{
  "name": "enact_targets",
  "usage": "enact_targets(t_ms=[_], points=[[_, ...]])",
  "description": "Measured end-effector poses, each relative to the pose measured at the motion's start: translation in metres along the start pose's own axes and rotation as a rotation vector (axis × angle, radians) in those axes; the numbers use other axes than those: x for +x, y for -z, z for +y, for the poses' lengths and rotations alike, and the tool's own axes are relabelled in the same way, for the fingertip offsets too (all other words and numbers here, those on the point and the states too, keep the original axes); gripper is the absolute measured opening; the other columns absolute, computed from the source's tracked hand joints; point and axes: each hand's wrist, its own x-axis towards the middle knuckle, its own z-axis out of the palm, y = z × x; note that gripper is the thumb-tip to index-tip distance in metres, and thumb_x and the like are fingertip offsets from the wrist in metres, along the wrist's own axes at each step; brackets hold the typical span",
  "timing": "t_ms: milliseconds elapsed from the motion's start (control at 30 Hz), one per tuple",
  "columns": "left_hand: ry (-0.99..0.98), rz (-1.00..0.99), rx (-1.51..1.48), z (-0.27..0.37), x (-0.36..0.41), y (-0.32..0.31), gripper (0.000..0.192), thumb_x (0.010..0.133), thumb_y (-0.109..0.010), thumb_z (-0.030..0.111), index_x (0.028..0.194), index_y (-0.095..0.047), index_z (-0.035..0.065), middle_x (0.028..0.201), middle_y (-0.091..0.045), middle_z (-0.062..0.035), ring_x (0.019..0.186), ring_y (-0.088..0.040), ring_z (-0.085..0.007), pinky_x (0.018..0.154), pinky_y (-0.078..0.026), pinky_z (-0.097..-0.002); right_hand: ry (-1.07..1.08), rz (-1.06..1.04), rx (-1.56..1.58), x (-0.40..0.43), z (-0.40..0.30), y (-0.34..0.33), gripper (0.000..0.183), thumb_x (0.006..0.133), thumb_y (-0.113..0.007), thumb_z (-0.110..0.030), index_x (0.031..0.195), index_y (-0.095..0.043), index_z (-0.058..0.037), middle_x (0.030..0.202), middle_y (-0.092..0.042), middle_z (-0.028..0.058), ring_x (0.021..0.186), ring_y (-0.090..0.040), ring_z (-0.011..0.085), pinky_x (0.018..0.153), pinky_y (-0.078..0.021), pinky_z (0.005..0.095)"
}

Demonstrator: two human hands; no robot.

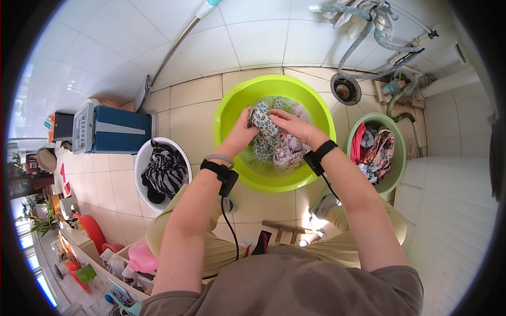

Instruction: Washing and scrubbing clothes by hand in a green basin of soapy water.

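A large lime-green plastic basin point(229, 166) stands on the tiled floor before me, with sudsy water and wet clothes in it. Above the water my left hand point(246, 128) grips a white cloth with a small floral print point(263, 118). My right hand point(290, 123) touches the right side of this cloth, its fingers slightly bent; whether they pinch it is hard to tell. Below the hands, more floral fabric point(264, 150) lies in the water beside a pink-and-white patterned cloth point(290, 152).
A white basin point(138, 173) with black-and-white striped fabric stands left. A pale green basin point(400, 158) of clothes stands right. Behind are a floor drain point(344, 90), grey hoses point(350, 51) and a mop point(174, 45). A blue bin point(118, 130) is at the far left.
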Motion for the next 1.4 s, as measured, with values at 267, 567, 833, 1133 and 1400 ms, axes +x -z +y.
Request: enact_targets(t_ms=[267, 567, 833, 1133, 1400], points=[[0.123, 0.123, 0.030, -0.020, -0.009, 0.005, 0.035, 0.083, -0.058, -0.004, 0.116, -0.050, 0.0028, 0.093, -0.064, -0.0068, 0.085, -0.058, -0.0125, 0.074, -0.046, -0.0255, 0.189, 0.271, -0.246, 0.028, 0.044, 0.022, 0.022, 0.087, -0.062, -0.017, 0.106, -0.063, -0.0049, 0.080, -0.059, 0.0009, 0.075, -0.054, 0.0117, 0.068, -0.0443, 0.0271], [0.158, 0.198, 0.276, -0.030, -0.019, 0.002, 0.025, 0.080, -0.065, 0.003, 0.101, -0.053, 0.0038, 0.074, -0.056, -0.0035, 0.066, -0.051, -0.0116, 0.060, -0.043, -0.0273, 0.205, 0.315, -0.760, 0.011, 0.045, -0.002, 0.052, 0.073, -0.059, -0.005, 0.124, -0.051, -0.0044, 0.112, -0.054, 0.0169, 0.103, -0.054, 0.0302, 0.089, -0.0446, 0.0363], [0.060, 0.147, 0.053, 0.018, -0.025, 0.013, 0.030, 0.079, -0.067, 0.007, 0.106, -0.054, 0.0044, 0.071, -0.056, -0.0019, 0.061, -0.049, -0.0096, 0.056, -0.040, -0.0264, 0.278, 0.196, -0.216, -0.005, -0.003, -0.020, 0.033, 0.077, -0.073, -0.018, 0.103, -0.056, -0.0066, 0.087, -0.054, 0.0010, 0.076, -0.051, 0.0094, 0.064, -0.0458, 0.0266], [-0.251, -0.013, 0.419, 0.041, -0.022, -0.010, 0.036, 0.076, -0.072, 0.023, 0.103, -0.061, 0.0016, 0.078, -0.060, -0.0068, 0.072, -0.056, -0.0159, 0.069, -0.046, -0.0306, 0.498, 0.052, -0.210, -0.030, -0.046, -0.036, 0.029, 0.079, -0.064, -0.005, 0.107, -0.057, -0.0059, 0.095, -0.059, -0.0008, 0.088, -0.054, 0.0087, 0.081, -0.0456, 0.0244], [-0.079, -0.028, 0.228, 0.096, -0.043, -0.009, 0.024, 0.087, -0.062, 0.021, 0.099, -0.063, -0.0008, 0.082, -0.065, -0.0045, 0.075, -0.058, -0.0108, 0.069, -0.047, -0.0289, 0.413, 0.143, -0.433, -0.053, -0.033, -0.038, 0.077, 0.072, -0.079, -0.040, 0.132, -0.046, -0.0045, 0.136, -0.041, 0.0154, 0.129, -0.038, 0.0263, 0.108, -0.0296, 0.0360]])
